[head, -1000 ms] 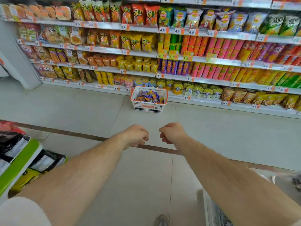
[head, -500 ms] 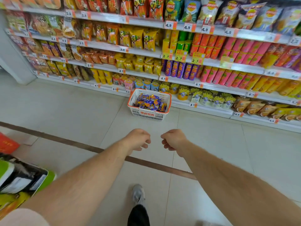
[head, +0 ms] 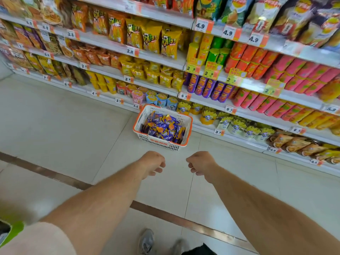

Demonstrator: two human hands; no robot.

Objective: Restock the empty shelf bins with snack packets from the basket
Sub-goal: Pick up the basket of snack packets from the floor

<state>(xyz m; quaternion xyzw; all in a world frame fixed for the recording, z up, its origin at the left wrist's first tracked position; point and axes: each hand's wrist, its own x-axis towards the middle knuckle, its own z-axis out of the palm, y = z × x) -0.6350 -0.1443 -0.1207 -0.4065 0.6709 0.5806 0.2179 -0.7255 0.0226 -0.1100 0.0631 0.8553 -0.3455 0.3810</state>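
Observation:
A white basket with an orange rim (head: 158, 143) stands on the floor against the bottom shelf (head: 239, 139). It is full of small purple and orange snack packets (head: 163, 128). My left hand (head: 151, 162) and my right hand (head: 201, 162) are stretched out side by side just short of the basket. Their fingers hang loosely curled and hold nothing. No empty bin shows among the shelves in view.
Tall shelving (head: 152, 57) packed with chip bags, tubes and cups fills the back and right. A brown strip (head: 55, 175) crosses the pale tiled floor. My grey shoes (head: 146, 242) show at the bottom edge, and a green display edge (head: 12, 230) at lower left.
I have walked toward the shelves, so the basket and shelves now look larger and closer. The side display at left has slid almost out of view. Both hands stay extended and hold nothing.

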